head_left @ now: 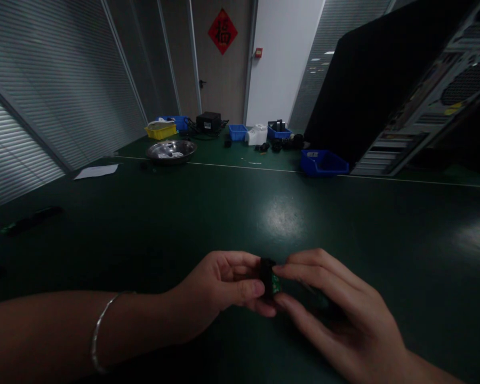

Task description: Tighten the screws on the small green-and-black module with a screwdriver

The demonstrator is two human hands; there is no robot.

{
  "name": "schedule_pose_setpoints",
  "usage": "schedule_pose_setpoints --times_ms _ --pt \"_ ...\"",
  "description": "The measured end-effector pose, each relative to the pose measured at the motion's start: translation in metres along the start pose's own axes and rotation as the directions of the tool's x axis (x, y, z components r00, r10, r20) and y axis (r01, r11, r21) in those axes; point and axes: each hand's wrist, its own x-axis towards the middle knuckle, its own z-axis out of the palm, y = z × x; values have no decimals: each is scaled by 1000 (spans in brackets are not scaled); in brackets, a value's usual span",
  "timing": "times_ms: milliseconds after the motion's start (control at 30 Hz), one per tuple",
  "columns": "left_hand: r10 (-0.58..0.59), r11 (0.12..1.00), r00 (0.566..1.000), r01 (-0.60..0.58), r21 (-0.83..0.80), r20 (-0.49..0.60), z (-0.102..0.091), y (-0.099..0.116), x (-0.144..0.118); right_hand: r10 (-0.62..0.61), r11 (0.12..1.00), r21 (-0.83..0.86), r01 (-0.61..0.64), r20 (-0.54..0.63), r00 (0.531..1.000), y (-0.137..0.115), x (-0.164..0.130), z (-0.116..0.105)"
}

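Observation:
Near the front of the dark green table, my left hand [236, 282] is closed round a small black casing [267, 274], thumb on the near side and fingers behind. A small green circuit board [276, 282] shows at the casing's right side. My right hand [336, 304] pinches this board between thumb and index finger, its other fingers curved above the table. Whether the board sits inside the casing or only against it, I cannot tell. Dim light hides finer detail.
At the left lies a dark strip with green parts [32, 220]. Farther back are a metal bowl [172, 151], a white paper [96, 171], a yellow bin [161, 131] and a blue bin [324, 163]. A computer case [384, 85] rises at the right.

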Motion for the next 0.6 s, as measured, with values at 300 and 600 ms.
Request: schedule_pose_setpoints --times_ms 300,600 --pt "-18 1000 999 18 20 -35 -1 -2 1 -5 1000 13 5 7 1000 -1 3 0" --pt "57 986 998 -53 158 -22 8 5 -3 -30 999 -42 31 33 999 2 1 3"
